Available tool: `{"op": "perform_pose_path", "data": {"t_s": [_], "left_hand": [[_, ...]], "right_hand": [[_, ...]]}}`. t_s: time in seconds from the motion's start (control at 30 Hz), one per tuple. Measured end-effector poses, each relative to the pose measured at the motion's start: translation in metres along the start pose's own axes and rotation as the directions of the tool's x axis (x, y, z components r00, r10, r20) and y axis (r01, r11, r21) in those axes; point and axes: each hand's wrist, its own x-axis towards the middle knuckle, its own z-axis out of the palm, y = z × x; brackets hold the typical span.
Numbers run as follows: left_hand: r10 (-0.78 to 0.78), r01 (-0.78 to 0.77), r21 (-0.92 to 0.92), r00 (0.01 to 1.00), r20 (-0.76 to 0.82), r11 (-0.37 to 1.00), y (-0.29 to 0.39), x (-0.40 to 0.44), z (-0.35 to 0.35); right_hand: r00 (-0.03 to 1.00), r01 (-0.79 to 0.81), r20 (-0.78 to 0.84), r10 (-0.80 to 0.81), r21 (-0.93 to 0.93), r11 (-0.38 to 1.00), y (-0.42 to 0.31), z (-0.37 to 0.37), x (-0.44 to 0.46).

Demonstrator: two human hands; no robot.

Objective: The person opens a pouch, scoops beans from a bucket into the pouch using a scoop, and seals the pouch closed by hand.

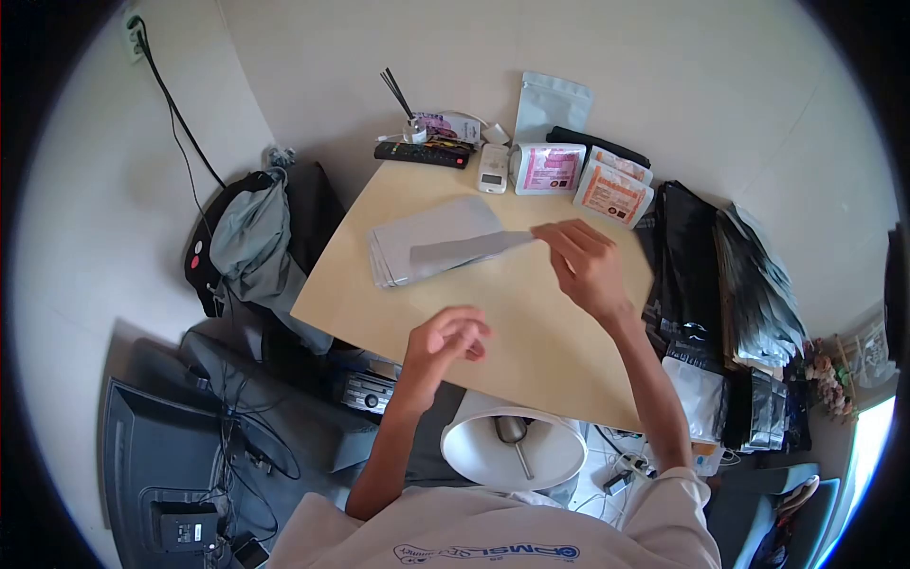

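Note:
Near the middle of the wooden table (512, 332) lies a small stack of flat grey-white pouches (403, 228). My right hand (588, 266) pinches the right end of the top grey sheet or pouch (460, 251), which is partly lifted off the stack. Below the stack, over the table's front part, my left hand (444, 346) hangs with its fingers curled and apart, touching nothing that I can see.
Along the back stand a black remote (422, 154), a white remote (493, 169), a reed diffuser (414, 130), a pink-labelled pouch (548, 169) and orange-labelled pouches (614, 190). Black bags (692, 256) hang at the right. A white round bin (514, 450) stands below the front edge.

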Motion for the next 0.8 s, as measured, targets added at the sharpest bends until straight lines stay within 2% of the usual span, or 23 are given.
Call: {"op": "perform_pose_path", "data": {"t_s": [0.03, 0.1, 0.13, 0.27, 0.37, 0.43, 0.5, 0.57, 0.6, 0.7, 0.8], "left_hand": [[-0.03, 0.034, -0.189, 0.999, 0.026, 0.981, -0.005, 0.004, -0.003], [-0.067, 0.106, -0.541, 0.994, 0.09, 0.834, -0.009, 0.014, -0.007], [-0.059, 0.131, -0.612, 0.989, 0.138, 0.78, -0.003, 0.018, -0.009], [-0.195, 0.205, -0.369, 0.979, 0.064, 0.907, -0.02, 0.049, -0.012], [-0.128, 0.129, -0.203, 0.992, 0.018, 0.971, -0.02, 0.064, 0.012], [-0.111, 0.104, -0.196, 0.993, -0.025, 0.975, -0.02, 0.069, 0.029], [-0.102, 0.093, -0.187, 0.994, -0.034, 0.978, -0.019, 0.072, 0.043], [-0.106, 0.102, -0.175, 0.994, -0.013, 0.979, -0.016, 0.071, 0.055], [-0.087, 0.086, -0.171, 0.996, 0.001, 0.982, -0.013, 0.069, 0.061], [-0.021, 0.026, -0.148, 0.999, 0.04, 0.989, -0.005, 0.063, 0.077], [0.056, -0.05, -0.084, 0.996, 0.071, 0.995, -0.001, 0.058, 0.085]], "right_hand": [[0.999, -0.021, -0.026, 0.02, -0.021, 1.0, -0.008, -0.011, -0.008], [0.996, -0.056, -0.077, 0.051, -0.067, 0.996, -0.019, -0.032, -0.028], [0.995, -0.075, -0.064, 0.071, -0.064, 0.995, -0.02, -0.038, -0.04], [0.977, -0.211, 0.001, 0.213, -0.116, 0.971, -0.021, -0.059, -0.074], [0.938, -0.335, 0.031, 0.346, -0.176, 0.926, -0.03, -0.071, -0.084], [0.919, -0.38, 0.027, 0.394, -0.208, 0.901, -0.044, -0.075, -0.082], [0.886, -0.464, -0.017, 0.464, 0.001, 0.886, -0.057, -0.073, -0.081], [0.849, -0.529, 0.033, 0.528, 0.095, 0.844, -0.079, -0.074, -0.069], [0.862, -0.504, -0.009, 0.507, 0.084, 0.859, -0.083, -0.068, -0.068], [0.749, -0.66, 0.043, 0.661, 0.124, 0.741, -0.088, -0.054, -0.068], [0.73, -0.672, 0.047, 0.682, 0.236, 0.702, -0.088, -0.052, -0.07]]}}
